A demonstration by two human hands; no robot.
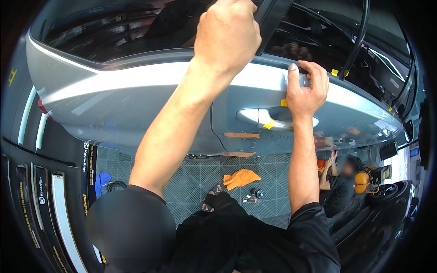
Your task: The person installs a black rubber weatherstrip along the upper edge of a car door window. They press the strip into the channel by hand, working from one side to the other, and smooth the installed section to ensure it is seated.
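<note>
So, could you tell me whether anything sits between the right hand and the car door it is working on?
Nothing visible does: the right hand already rests its fingers on the grey car door just below the window, above the door handle.

Both arms reaching up, hands curled

The left hand (227, 34) is closing in a fist at 12 o'clock, forearm stretching diagonally; the right hand (306, 88) is curling its fingers (314, 68) at 1 o'clock, thumb pointing up.
</note>
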